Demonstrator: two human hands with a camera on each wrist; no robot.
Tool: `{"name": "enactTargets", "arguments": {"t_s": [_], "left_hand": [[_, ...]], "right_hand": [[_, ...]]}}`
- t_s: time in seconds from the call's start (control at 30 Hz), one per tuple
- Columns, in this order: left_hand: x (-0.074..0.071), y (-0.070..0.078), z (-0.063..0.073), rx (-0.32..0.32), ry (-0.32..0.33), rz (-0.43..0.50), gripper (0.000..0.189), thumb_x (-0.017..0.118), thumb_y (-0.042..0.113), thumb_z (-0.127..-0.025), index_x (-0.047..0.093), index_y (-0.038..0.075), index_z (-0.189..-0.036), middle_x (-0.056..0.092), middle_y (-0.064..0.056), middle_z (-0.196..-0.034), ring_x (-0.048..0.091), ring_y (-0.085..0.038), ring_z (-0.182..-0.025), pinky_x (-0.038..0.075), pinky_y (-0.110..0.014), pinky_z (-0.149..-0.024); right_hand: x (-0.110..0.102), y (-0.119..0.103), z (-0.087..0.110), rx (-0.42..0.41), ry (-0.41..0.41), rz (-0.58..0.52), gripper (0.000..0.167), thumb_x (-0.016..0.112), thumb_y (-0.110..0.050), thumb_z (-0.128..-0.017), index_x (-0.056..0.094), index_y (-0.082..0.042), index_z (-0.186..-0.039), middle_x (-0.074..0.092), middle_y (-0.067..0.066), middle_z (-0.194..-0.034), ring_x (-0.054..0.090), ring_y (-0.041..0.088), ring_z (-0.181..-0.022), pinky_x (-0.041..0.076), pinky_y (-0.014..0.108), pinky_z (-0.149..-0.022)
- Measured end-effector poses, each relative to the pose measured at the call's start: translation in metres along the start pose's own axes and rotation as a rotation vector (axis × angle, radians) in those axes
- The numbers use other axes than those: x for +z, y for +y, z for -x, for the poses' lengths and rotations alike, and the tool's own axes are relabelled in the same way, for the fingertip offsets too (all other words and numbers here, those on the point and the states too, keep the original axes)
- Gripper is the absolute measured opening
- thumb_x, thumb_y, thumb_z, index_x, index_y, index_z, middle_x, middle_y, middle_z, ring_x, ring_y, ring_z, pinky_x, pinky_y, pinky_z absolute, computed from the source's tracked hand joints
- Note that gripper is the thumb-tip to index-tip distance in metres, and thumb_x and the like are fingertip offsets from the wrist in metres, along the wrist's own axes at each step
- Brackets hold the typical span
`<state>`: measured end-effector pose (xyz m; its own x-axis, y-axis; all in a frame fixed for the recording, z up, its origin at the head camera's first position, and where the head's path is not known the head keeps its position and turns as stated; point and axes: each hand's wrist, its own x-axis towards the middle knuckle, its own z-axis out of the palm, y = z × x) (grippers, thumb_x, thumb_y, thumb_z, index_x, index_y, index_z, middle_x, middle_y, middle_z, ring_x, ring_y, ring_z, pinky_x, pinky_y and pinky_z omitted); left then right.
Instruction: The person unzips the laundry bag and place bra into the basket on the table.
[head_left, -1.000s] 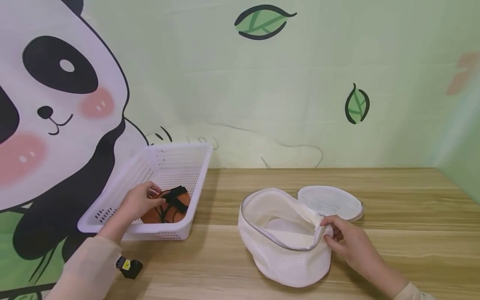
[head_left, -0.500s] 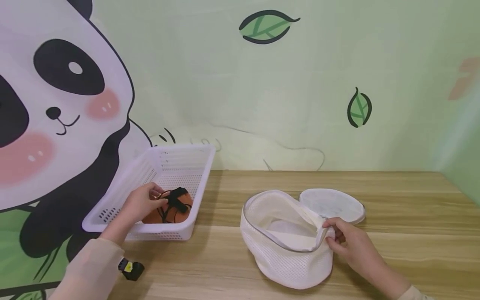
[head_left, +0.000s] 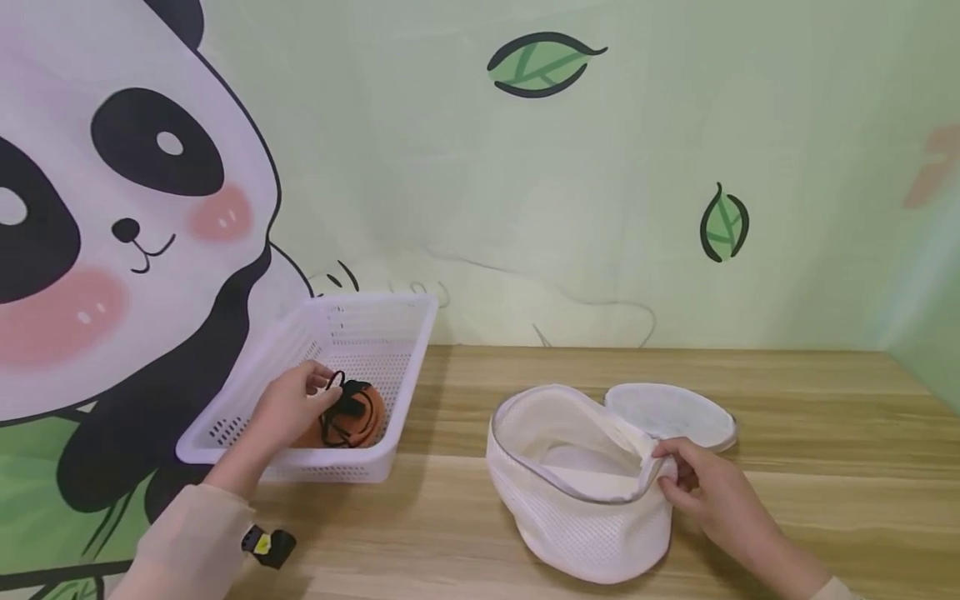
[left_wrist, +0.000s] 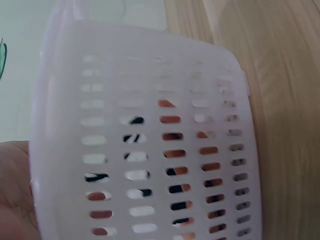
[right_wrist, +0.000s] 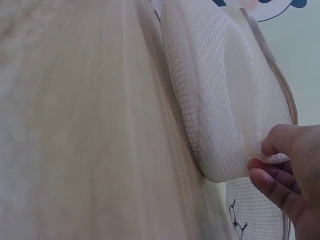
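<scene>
My left hand (head_left: 288, 406) reaches into a white plastic basket (head_left: 375, 468) and pinches a thin black cord. That cord belongs to an orange-brown, rounded cloth item with black straps (head_left: 371, 427), lying bunched on the basket floor; its exact kind does not show. Through the slots of the basket wall (left_wrist: 112, 40) in the left wrist view, orange and black patches appear. With thumb and fingers, my right hand (head_left: 708, 487) grips the zipped rim of a white mesh laundry bag (head_left: 592, 537). The bag stands with its mouth wide, its round lid (head_left: 671, 412) folded back behind.
A small black object with a yellow mark (head_left: 268, 546) sits by the left sleeve, in front of the basket. The wooden table (head_left: 450, 533) meets a green wall covering (head_left: 390, 150) printed with a panda and leaves.
The left fingers have lifted slightly, raising a loop of black cord, and the orange-brown item has shifted and bunched up. The right hand keeps its grip on the bag rim. The head view has shifted slightly.
</scene>
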<state>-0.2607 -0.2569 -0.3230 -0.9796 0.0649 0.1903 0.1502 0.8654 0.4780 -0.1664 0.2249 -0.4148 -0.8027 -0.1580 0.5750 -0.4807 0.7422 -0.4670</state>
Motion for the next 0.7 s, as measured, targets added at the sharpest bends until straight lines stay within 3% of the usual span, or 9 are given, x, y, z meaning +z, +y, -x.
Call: {"name": "enactTargets", "arguments": {"t_s": [0.17,0.43,0.7], "left_hand": [[-0.001,0.015,0.005,0.046,0.049,-0.001,0.033,0.058,0.02,-0.093,0.056,-0.002,-0.118,0.061,-0.026,-0.117,0.056,-0.042,-0.11,0.044,-0.055,-0.093],[0.005,0.041,0.014,0.146,0.071,-0.021,0.035,0.061,0.017,-0.092,0.057,-0.004,-0.12,0.059,-0.026,-0.117,0.055,-0.041,-0.111,0.045,-0.055,-0.093],[0.02,0.069,0.018,0.267,0.179,-0.038,0.034,0.065,0.015,-0.088,0.059,-0.002,-0.117,0.06,-0.024,-0.116,0.056,-0.038,-0.107,0.046,-0.052,-0.091]], "right_hand": [[-0.003,0.002,0.0,-0.016,0.013,0.014,0.031,0.073,0.005,-0.072,0.063,-0.01,-0.098,0.052,-0.014,-0.071,0.045,-0.01,-0.065,0.045,0.017,-0.054],[-0.006,0.001,-0.004,-0.04,0.006,0.032,0.03,0.072,0.001,-0.076,0.062,-0.008,-0.102,0.053,-0.014,-0.071,0.046,-0.01,-0.066,0.046,0.017,-0.054],[-0.012,0.002,-0.008,-0.053,0.009,0.07,0.03,0.071,-0.003,-0.079,0.062,-0.01,-0.106,0.053,-0.014,-0.072,0.044,-0.009,-0.065,0.044,0.018,-0.054]]}}
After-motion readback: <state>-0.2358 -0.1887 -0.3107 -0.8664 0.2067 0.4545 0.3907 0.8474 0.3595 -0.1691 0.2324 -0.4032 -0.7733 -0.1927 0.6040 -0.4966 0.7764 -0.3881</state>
